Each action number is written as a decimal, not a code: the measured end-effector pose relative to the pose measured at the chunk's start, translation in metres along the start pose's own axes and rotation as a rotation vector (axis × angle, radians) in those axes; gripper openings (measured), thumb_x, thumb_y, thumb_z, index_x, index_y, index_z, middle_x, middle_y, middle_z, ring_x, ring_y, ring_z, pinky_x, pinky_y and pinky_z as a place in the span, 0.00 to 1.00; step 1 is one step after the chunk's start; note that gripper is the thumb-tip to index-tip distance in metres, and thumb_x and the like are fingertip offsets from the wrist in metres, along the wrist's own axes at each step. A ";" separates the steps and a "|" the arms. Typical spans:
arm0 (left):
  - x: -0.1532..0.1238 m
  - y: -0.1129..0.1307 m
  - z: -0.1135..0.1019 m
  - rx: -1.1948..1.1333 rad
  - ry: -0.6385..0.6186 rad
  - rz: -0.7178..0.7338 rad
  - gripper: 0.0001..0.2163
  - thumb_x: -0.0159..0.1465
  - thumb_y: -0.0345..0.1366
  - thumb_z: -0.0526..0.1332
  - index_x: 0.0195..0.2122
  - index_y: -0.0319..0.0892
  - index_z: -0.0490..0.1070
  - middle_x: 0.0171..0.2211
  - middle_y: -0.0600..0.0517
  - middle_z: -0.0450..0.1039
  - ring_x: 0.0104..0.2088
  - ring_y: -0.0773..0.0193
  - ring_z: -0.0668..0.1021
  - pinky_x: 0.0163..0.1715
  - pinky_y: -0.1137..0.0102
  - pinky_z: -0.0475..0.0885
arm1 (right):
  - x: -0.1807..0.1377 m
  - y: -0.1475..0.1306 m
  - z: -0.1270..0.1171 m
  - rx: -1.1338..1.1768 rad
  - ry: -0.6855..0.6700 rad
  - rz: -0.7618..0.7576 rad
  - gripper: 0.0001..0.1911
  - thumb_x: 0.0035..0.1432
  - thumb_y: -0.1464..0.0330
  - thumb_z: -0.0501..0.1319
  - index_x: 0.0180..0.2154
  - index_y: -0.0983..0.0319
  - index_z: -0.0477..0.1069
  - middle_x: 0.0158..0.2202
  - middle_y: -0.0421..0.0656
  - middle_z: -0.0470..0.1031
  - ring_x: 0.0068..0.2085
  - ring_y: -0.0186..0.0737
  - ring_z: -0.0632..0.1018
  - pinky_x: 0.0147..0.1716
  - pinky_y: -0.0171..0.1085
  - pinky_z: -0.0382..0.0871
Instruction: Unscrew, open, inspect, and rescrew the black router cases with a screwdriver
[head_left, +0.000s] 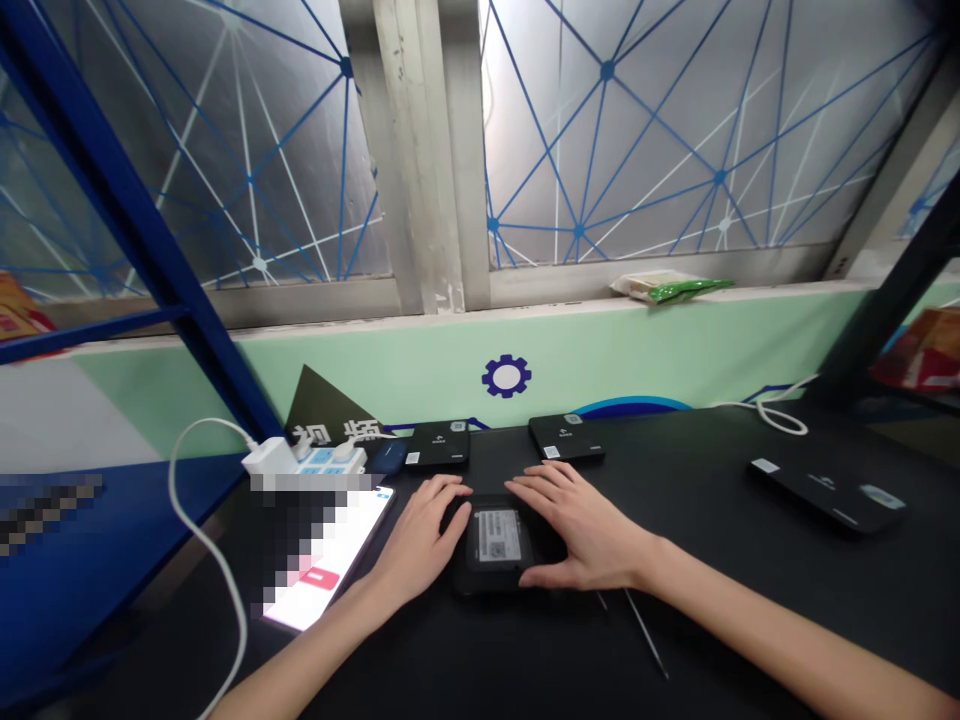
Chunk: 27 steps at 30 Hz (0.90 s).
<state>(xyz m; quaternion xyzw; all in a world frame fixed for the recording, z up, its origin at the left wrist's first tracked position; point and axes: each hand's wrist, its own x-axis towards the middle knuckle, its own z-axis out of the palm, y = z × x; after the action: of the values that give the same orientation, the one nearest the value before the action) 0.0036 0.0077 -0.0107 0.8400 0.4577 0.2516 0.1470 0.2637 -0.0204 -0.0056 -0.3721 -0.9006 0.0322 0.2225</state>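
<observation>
In the head view, the labelled black device [498,537] lies on the black desk [735,610] between the left hand [421,533] and the right hand [589,530]. The fingers [541,488] of both are unclenched and spread about its sides; firm contact cannot be confirmed. A thin metal rod [646,635] lies on the near side of the right hand, a lit phone [334,565] left of the left hand.

Slim bare forearms [757,615], bare wrists [646,560], slender bare fingers [551,492].
</observation>
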 end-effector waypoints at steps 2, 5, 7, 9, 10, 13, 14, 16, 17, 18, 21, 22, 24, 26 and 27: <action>0.000 -0.001 0.001 0.000 0.005 0.007 0.12 0.72 0.41 0.51 0.47 0.47 0.73 0.54 0.48 0.69 0.55 0.54 0.72 0.57 0.56 0.67 | 0.001 -0.001 0.002 0.009 -0.023 0.012 0.49 0.51 0.40 0.61 0.65 0.64 0.60 0.58 0.55 0.71 0.60 0.60 0.65 0.63 0.58 0.47; 0.000 -0.003 0.002 -0.018 0.008 0.014 0.12 0.72 0.40 0.51 0.45 0.46 0.74 0.53 0.48 0.70 0.55 0.54 0.72 0.57 0.56 0.67 | 0.002 -0.002 0.001 0.033 -0.044 0.013 0.50 0.50 0.39 0.62 0.64 0.64 0.62 0.54 0.53 0.74 0.56 0.58 0.69 0.64 0.59 0.45; 0.000 -0.003 0.001 -0.049 0.022 0.017 0.12 0.72 0.40 0.51 0.44 0.46 0.74 0.52 0.49 0.70 0.55 0.55 0.72 0.57 0.57 0.66 | 0.003 -0.003 -0.001 0.047 -0.040 0.013 0.50 0.48 0.39 0.63 0.63 0.64 0.63 0.51 0.53 0.75 0.53 0.56 0.71 0.64 0.58 0.46; 0.000 -0.002 0.000 -0.097 0.052 0.017 0.12 0.72 0.41 0.51 0.43 0.47 0.73 0.51 0.50 0.71 0.54 0.55 0.72 0.57 0.58 0.66 | 0.003 -0.004 -0.003 0.062 -0.021 0.018 0.50 0.46 0.39 0.65 0.61 0.63 0.64 0.50 0.52 0.74 0.52 0.56 0.71 0.63 0.58 0.49; 0.000 0.000 -0.001 -0.126 0.067 0.011 0.13 0.73 0.41 0.50 0.42 0.47 0.73 0.51 0.50 0.72 0.54 0.55 0.72 0.56 0.59 0.66 | 0.004 -0.004 -0.004 0.071 -0.007 0.020 0.49 0.45 0.40 0.66 0.61 0.63 0.64 0.50 0.53 0.74 0.52 0.57 0.71 0.62 0.58 0.51; 0.000 0.009 -0.007 -0.231 0.086 -0.036 0.14 0.73 0.43 0.48 0.42 0.47 0.72 0.46 0.50 0.74 0.49 0.55 0.74 0.53 0.61 0.68 | 0.003 -0.003 -0.004 0.104 0.033 0.018 0.50 0.45 0.42 0.68 0.62 0.62 0.62 0.55 0.54 0.71 0.54 0.58 0.70 0.60 0.58 0.57; 0.000 0.012 -0.009 -0.271 0.078 -0.059 0.14 0.73 0.44 0.48 0.43 0.46 0.71 0.44 0.50 0.75 0.47 0.55 0.75 0.51 0.62 0.69 | 0.002 -0.002 -0.004 0.114 0.044 0.015 0.51 0.45 0.43 0.68 0.63 0.62 0.60 0.56 0.55 0.69 0.56 0.59 0.70 0.59 0.57 0.59; -0.001 0.016 -0.012 -0.334 0.078 -0.093 0.14 0.73 0.45 0.48 0.44 0.47 0.71 0.43 0.51 0.76 0.46 0.55 0.76 0.48 0.64 0.70 | 0.000 0.001 -0.002 0.129 0.066 0.010 0.52 0.45 0.45 0.69 0.65 0.60 0.56 0.59 0.55 0.66 0.58 0.59 0.69 0.58 0.55 0.62; -0.001 0.017 -0.013 -0.361 0.083 -0.105 0.15 0.73 0.45 0.47 0.44 0.47 0.71 0.43 0.52 0.76 0.45 0.56 0.77 0.47 0.65 0.70 | -0.001 0.002 -0.002 0.135 0.076 0.009 0.53 0.46 0.46 0.70 0.66 0.59 0.54 0.61 0.55 0.65 0.59 0.59 0.68 0.58 0.54 0.63; 0.000 0.017 -0.014 -0.387 0.088 -0.115 0.15 0.73 0.45 0.47 0.44 0.47 0.71 0.42 0.53 0.76 0.45 0.56 0.77 0.47 0.66 0.70 | -0.002 0.003 -0.001 0.140 0.086 0.010 0.54 0.46 0.47 0.70 0.67 0.59 0.51 0.61 0.55 0.64 0.60 0.58 0.68 0.59 0.54 0.63; 0.002 0.013 -0.013 -0.452 0.091 -0.141 0.16 0.73 0.46 0.48 0.39 0.46 0.72 0.38 0.54 0.76 0.41 0.57 0.77 0.44 0.68 0.70 | -0.004 0.005 -0.001 0.162 0.104 0.000 0.54 0.48 0.50 0.71 0.68 0.58 0.48 0.63 0.55 0.61 0.61 0.57 0.67 0.60 0.52 0.64; 0.003 0.011 -0.012 -0.466 0.091 -0.151 0.17 0.72 0.46 0.48 0.37 0.45 0.72 0.36 0.53 0.76 0.40 0.57 0.77 0.42 0.68 0.70 | -0.004 0.004 -0.002 0.176 0.107 -0.011 0.53 0.49 0.51 0.71 0.68 0.58 0.48 0.63 0.55 0.61 0.62 0.56 0.67 0.60 0.52 0.64; 0.004 0.007 -0.011 -0.474 0.104 -0.176 0.18 0.71 0.46 0.49 0.33 0.44 0.72 0.33 0.53 0.75 0.37 0.57 0.76 0.40 0.68 0.69 | -0.004 0.001 -0.003 0.210 0.119 -0.040 0.49 0.50 0.53 0.71 0.66 0.59 0.51 0.62 0.55 0.61 0.62 0.55 0.67 0.59 0.50 0.66; 0.006 0.006 -0.011 -0.481 0.108 -0.193 0.17 0.71 0.47 0.49 0.32 0.43 0.71 0.31 0.53 0.74 0.35 0.57 0.76 0.37 0.68 0.69 | -0.004 -0.001 -0.004 0.239 0.136 -0.061 0.46 0.51 0.56 0.71 0.65 0.59 0.52 0.61 0.56 0.61 0.62 0.55 0.66 0.59 0.51 0.66; 0.007 0.006 -0.011 -0.486 0.102 -0.198 0.17 0.71 0.47 0.50 0.32 0.43 0.71 0.30 0.53 0.74 0.35 0.57 0.75 0.36 0.68 0.69 | -0.004 -0.002 -0.004 0.250 0.143 -0.066 0.45 0.52 0.57 0.71 0.64 0.58 0.52 0.62 0.56 0.61 0.62 0.55 0.66 0.59 0.51 0.66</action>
<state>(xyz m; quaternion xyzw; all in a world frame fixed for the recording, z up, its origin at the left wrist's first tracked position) 0.0048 0.0102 0.0028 0.7173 0.4708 0.3805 0.3450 0.2660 -0.0250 -0.0030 -0.3130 -0.8831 0.1099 0.3318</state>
